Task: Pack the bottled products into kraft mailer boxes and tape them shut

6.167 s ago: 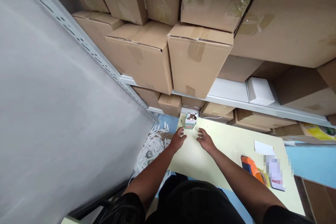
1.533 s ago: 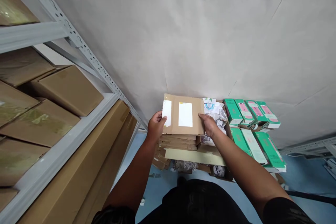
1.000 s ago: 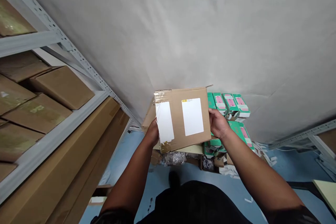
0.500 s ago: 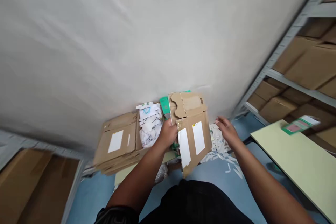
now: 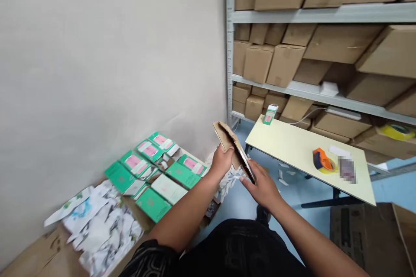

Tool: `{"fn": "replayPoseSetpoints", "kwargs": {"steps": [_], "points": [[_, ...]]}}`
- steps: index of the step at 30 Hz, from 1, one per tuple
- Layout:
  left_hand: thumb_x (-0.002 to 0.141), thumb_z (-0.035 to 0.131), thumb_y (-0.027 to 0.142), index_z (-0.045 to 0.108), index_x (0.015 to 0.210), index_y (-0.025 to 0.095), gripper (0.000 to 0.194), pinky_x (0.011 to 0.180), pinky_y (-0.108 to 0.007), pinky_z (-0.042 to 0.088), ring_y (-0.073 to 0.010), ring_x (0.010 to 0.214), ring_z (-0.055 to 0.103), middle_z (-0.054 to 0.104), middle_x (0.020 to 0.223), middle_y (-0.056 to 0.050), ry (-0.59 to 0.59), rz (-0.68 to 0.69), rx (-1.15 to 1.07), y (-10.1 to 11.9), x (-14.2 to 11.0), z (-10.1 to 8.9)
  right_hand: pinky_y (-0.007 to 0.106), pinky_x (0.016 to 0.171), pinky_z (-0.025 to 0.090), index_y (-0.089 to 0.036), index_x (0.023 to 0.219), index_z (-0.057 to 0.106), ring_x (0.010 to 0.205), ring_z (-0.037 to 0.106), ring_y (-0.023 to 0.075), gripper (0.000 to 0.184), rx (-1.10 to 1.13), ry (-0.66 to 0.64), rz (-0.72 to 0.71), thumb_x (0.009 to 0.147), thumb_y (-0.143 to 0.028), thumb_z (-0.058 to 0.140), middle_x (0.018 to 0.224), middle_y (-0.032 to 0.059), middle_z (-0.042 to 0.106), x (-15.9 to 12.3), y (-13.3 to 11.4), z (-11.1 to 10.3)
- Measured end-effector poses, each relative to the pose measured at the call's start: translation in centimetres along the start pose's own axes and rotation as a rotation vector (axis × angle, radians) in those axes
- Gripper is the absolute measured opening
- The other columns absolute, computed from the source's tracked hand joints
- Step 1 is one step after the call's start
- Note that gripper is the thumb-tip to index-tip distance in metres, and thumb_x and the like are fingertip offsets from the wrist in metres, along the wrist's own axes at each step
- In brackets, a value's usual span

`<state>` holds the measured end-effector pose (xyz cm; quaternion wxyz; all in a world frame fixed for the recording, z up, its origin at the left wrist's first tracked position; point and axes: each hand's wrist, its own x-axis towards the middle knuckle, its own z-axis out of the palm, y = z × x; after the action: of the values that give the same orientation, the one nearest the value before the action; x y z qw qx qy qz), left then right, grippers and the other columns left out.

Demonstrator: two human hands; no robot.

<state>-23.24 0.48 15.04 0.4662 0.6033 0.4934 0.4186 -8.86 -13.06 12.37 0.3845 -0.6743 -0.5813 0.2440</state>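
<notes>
A folded piece of cardboard [image 5: 234, 142] stands tilted on edge between the two hands, held up in the air, its far end reaching beyond both. The left hand [image 5: 222, 161] pinches it from the left, thumb on the near side. The cardboard rises just ahead and to the right of that hand's knuckles. The right hand [image 5: 262, 186] meets its near right end, fingers against the outer side and thumb stretched out to the left; whether that hand grips or merely steadies, I cannot tell.

Left of the left hand, well apart from it, lie green boxes [image 5: 183, 175] with pink panels, and farther left, a heap of torn paper [image 5: 104, 225]. Right of the right hand and farther off is a pale table [image 5: 286, 147]. On it, a small green and white box [image 5: 269, 115] stands at the far left end, and an orange tape dispenser [image 5: 321, 160] lies nearer the right end. Beyond both hands, brown boxes [image 5: 286, 65] fill a shelf [image 5: 286, 16].
</notes>
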Motion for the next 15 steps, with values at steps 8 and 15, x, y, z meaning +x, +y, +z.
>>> {"fn": "replayPoseSetpoints", "kwargs": {"steps": [8,15], "points": [[0.086,0.06,0.023,0.068,0.11,0.017,0.026,0.093,-0.041,0.052,-0.0313,0.107,0.07,0.076,0.113,-0.013,-0.192,0.031,0.224,0.5,6.2,17.3,0.041,0.089,0.049,-0.03,0.102,0.073,0.101,0.068,0.0333,0.033,-0.042,0.141,0.17,0.099,-0.047,0.045,0.104,0.0081,0.077,6.1,12.8,-11.9],[0.075,0.061,0.014,0.07,0.106,0.02,0.032,0.091,-0.04,0.054,-0.032,0.107,0.07,0.077,0.111,-0.01,-0.456,-0.008,0.366,1.9,10.5,28.0,0.034,0.064,0.041,-0.028,0.073,0.055,0.073,0.062,0.0272,0.042,-0.011,0.286,0.42,0.1,-0.055,0.036,0.072,0.0045,0.068,11.7,23.4,-21.8]]}}
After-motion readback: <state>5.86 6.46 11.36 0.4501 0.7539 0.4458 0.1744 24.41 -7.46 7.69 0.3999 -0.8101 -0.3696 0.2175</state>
